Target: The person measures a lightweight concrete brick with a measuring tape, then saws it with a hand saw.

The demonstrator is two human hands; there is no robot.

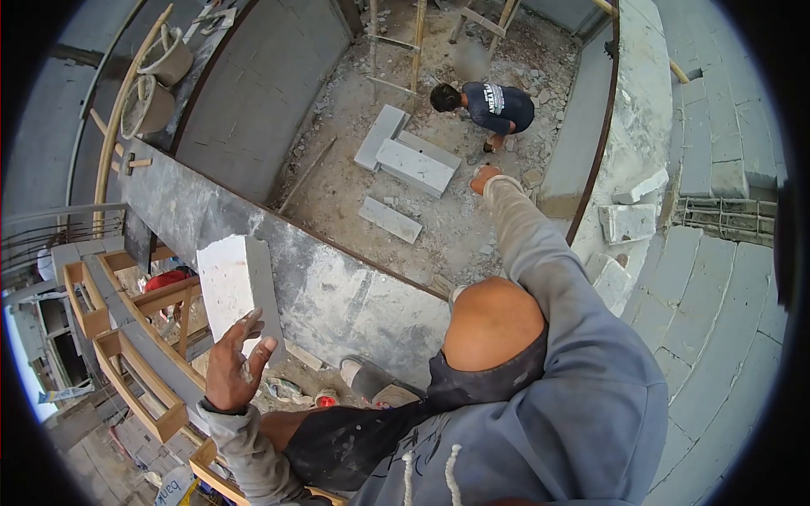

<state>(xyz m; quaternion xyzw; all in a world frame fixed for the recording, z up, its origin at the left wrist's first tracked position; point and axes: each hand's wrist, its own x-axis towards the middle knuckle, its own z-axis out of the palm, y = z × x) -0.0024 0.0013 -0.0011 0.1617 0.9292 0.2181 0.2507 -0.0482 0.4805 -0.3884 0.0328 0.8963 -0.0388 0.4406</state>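
My left hand [235,366] is at the near end of a white lightweight block [228,287] beside the wall top. Its fingers lie over the block's face, and the thumb is near the side; the palm is hidden. My right hand [485,179] is stretched far forward over the sunken room with its fingers curled in. I see nothing in it. Below and to its left, more white blocks [415,165] lie on the rubble floor, with a single block [390,219] apart from them.
A co-worker [498,105] bends over on the room floor. The plastered wall top [337,278] runs beneath me. Two buckets [150,105] and a hammer [139,162] are at the left, above wooden frames [139,379]. Block pieces [629,221] lie on the right wall.
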